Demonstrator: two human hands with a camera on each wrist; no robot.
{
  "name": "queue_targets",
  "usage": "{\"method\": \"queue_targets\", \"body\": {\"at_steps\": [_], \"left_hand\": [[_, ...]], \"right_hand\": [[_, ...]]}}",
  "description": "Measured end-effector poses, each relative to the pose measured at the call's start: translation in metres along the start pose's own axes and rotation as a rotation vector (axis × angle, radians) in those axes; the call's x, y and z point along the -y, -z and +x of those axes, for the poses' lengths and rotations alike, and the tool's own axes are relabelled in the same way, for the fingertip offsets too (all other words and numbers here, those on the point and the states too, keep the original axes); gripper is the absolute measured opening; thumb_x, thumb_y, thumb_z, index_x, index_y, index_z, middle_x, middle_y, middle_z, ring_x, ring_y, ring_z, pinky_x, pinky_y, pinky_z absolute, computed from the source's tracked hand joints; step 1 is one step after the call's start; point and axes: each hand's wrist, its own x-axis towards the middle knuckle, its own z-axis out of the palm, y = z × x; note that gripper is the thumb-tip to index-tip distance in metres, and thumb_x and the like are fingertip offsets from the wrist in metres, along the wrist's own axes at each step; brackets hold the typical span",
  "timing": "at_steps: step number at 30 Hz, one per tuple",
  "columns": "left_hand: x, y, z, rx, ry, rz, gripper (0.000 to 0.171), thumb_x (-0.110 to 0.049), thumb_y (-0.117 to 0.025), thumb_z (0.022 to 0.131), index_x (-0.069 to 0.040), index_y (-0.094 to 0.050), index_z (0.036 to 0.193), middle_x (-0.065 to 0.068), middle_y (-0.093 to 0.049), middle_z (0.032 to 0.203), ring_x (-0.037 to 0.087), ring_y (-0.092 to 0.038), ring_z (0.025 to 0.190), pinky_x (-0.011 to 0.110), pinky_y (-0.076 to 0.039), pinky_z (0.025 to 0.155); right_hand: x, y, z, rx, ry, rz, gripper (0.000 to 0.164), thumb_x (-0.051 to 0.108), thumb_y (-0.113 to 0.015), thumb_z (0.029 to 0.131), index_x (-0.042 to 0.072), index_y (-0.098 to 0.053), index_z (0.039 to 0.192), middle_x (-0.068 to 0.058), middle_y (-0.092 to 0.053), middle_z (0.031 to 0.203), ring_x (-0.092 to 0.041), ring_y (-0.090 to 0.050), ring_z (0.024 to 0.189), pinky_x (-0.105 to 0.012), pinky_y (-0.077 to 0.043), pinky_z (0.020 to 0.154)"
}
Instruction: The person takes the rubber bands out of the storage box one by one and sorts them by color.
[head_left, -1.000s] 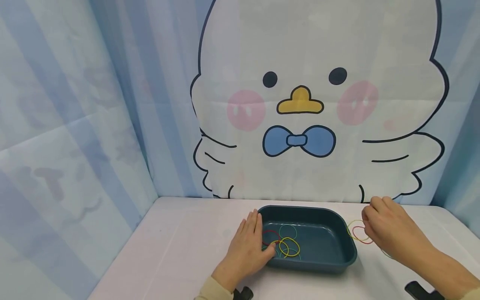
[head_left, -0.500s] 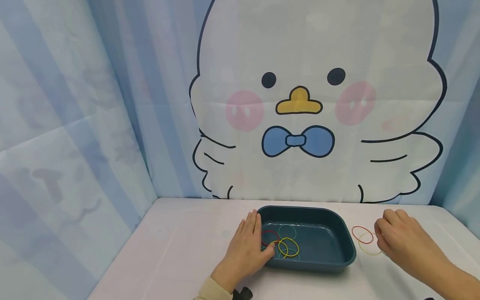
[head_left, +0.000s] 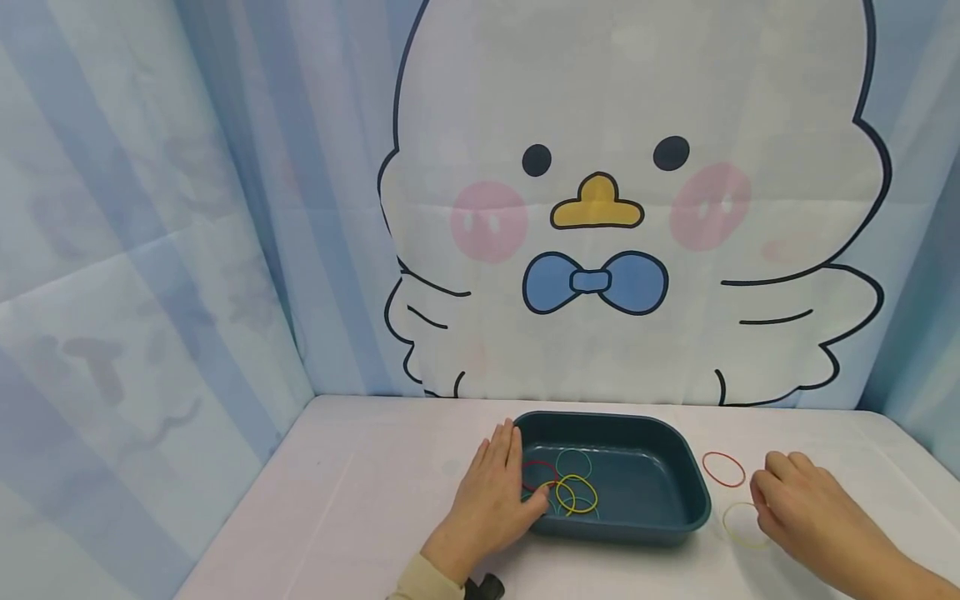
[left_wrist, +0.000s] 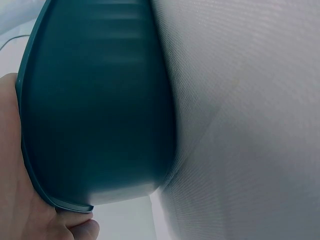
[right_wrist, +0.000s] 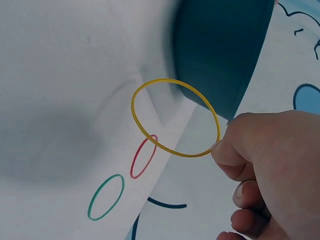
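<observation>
A dark teal rectangular tray (head_left: 637, 533) stands on the table. My left hand (head_left: 491, 496) rests along its left rim with fingers straight, the thumb over the front corner. Inside the tray lie several rubber bands: yellow bands (head_left: 577, 476), a red band (head_left: 538, 461) and green bands (head_left: 573, 450). To the right of the tray, my right hand (head_left: 813, 521) pinches a yellow rubber band (right_wrist: 217, 125) between thumb and forefinger, above the table. A loose red rubber band (right_wrist: 132, 167) and a green rubber band (right_wrist: 91, 206) lie on the table near it; my hand hides the green one in the head view.
The pale tablecloth (head_left: 360, 483) runs back to a curtain (head_left: 480, 350) with a large cartoon chick on it. More curtain (head_left: 150, 292) hangs along the left side. A black object (head_left: 491, 586) shows under my left wrist.
My right hand has moved toward me and slightly right, carrying the yellow band away from above the red one, which now lies fully in view. The left hand and tray stay put.
</observation>
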Motion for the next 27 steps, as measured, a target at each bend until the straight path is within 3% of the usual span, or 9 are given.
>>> {"method": "queue_targets", "body": {"at_steps": [5, 13, 27], "left_hand": [[0.0, 0.0, 0.0, -0.002, -0.004, 0.002, 0.083, -0.047, -0.051, 0.095, 0.002, -0.023, 0.156, 0.017, -0.017, 0.166, 0.03, -0.018, 0.154, 0.048, -0.021, 0.124], [0.0, 0.0, 0.0, -0.003, -0.005, 0.009, 0.083, -0.048, -0.05, 0.094, 0.003, -0.024, 0.155, 0.017, -0.019, 0.165, 0.029, -0.019, 0.154, 0.048, -0.023, 0.123], [0.001, 0.001, 0.0, -0.004, -0.005, 0.01, 0.083, -0.048, -0.05, 0.094, 0.003, -0.024, 0.155, 0.017, -0.019, 0.165, 0.029, -0.019, 0.154, 0.048, -0.023, 0.123]], "right_hand": [[0.001, -0.005, -0.006, 0.023, -0.02, 0.003, 0.034, 0.005, -0.075, 0.055, 0.021, -0.047, 0.066, 0.01, -0.03, 0.071, -0.01, -0.028, 0.069, -0.024, -0.023, 0.056], [0.002, -0.017, -0.011, -0.008, -0.004, 0.022, 0.038, 0.004, -0.075, 0.053, 0.023, -0.045, 0.065, 0.012, -0.03, 0.071, -0.008, -0.028, 0.068, -0.023, -0.024, 0.055], [0.001, -0.027, -0.002, 0.085, -0.093, -0.008, 0.025, 0.003, -0.08, 0.064, 0.011, -0.058, 0.071, 0.004, -0.039, 0.07, -0.015, -0.033, 0.066, -0.027, -0.027, 0.054]]}}
